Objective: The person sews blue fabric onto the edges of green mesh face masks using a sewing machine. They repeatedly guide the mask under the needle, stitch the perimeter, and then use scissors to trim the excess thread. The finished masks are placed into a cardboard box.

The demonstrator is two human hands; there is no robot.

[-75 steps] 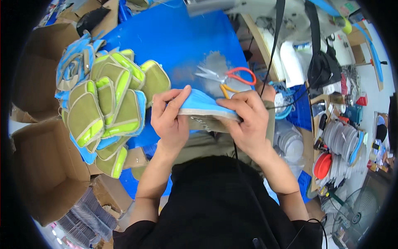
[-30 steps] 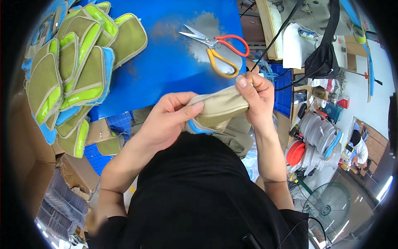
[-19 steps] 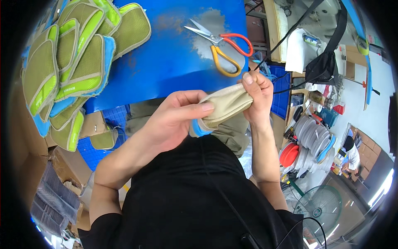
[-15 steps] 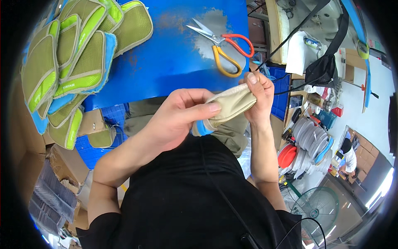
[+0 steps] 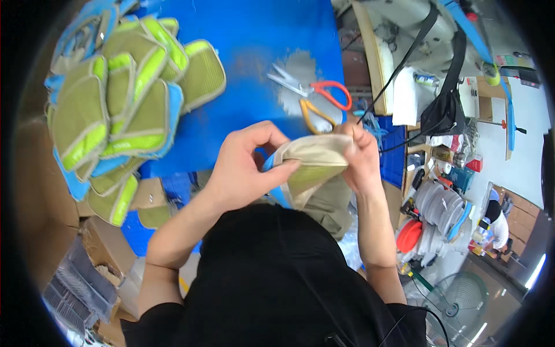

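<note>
Between my hands is a sewn fabric piece (image 5: 319, 157) with a beige lining, olive-green mesh and a blue edge, held above my lap at the table's near edge. My left hand (image 5: 243, 168) pinches its left side, thumb on the beige fabric and fingers behind. My right hand (image 5: 364, 161) grips the opposite end with its fingers closed; part of that end is hidden. Just beyond lies a pair of scissors (image 5: 307, 91) with one red and one orange handle, blades apart. Similar olive mesh pieces with lime-green bands form a pile (image 5: 136, 118) at left.
The blue table (image 5: 243, 34) has a worn grey patch under the scissors. Cardboard boxes (image 5: 107, 243) stand at lower left. On the right are a black strap with a pouch (image 5: 442, 113), stacked grey pads (image 5: 436, 208), and a green fan (image 5: 459, 295). Another person (image 5: 496, 222) is far right.
The fabric piece has spread from a folded bundle, showing more beige lining and mesh. My right hand has lowered a little and turned. The view has shifted slightly, moving the pile rightward in the picture.
</note>
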